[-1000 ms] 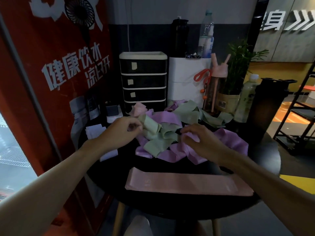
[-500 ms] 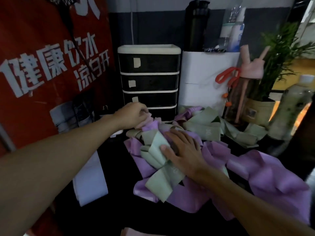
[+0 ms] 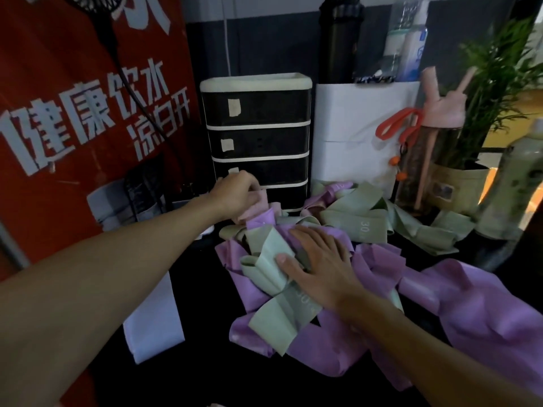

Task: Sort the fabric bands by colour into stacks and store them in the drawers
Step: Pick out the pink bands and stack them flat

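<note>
Curled tight, the left hand point(image 3: 238, 195) sits just left of centre frame and grips a pink band point(image 3: 256, 209) at the far edge of the heap; the fingertips are hidden behind the knuckles. From that hand the pink band runs down and to the right, then vanishes under a purple band point(image 3: 323, 348). Its free length is buried, and I cannot tell its long axis beyond that first stretch.

The drawer unit point(image 3: 255, 136) stands right behind the left hand, almost at the knuckles, with every drawer front closed. I judge there is no room to draw the band away from me. The open way is back toward the lower left, over the bare dark surface point(image 3: 205, 377) beside a white sheet point(image 3: 152, 315).

At centre frame the right hand point(image 3: 320, 265) lies flat, fingers straight, pressing on a green band point(image 3: 273, 268) and the purple beneath. I take that as pinning the heap while the nearer left hand frees the pink.

Further right lie more green bands point(image 3: 358, 224) and a wide purple length point(image 3: 484, 312) that reaches the frame edge. A pink-capped bottle point(image 3: 435, 148) and a potted plant point(image 3: 461, 183) crowd the surface behind them.
</note>
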### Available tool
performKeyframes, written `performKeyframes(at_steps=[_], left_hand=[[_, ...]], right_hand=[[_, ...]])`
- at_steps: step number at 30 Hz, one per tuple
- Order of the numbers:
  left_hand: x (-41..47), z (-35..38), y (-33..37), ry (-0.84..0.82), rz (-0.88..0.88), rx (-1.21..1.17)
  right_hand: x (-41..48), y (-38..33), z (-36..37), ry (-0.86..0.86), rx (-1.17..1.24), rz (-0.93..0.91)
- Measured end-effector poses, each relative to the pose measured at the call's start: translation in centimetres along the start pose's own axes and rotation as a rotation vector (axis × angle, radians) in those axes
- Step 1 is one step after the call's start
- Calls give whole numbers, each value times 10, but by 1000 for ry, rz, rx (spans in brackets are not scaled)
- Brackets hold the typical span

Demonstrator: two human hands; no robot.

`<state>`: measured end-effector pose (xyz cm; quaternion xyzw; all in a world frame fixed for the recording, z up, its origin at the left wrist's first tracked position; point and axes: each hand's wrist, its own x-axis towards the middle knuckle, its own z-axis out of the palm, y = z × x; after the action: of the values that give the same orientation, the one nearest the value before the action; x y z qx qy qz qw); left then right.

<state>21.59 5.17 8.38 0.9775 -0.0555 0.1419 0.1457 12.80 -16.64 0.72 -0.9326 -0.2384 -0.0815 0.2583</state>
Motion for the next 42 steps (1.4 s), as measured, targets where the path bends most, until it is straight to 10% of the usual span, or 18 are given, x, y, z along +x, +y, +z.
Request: performKeyframes(at_steps=[18,42], left_hand=[[-60,-158,110,478,259,-567],[-166,-205,192,404,114,-1028]], right_hand=[[10,-74,-114,274,555,42],[-123,-105,-138,94,953,35]])
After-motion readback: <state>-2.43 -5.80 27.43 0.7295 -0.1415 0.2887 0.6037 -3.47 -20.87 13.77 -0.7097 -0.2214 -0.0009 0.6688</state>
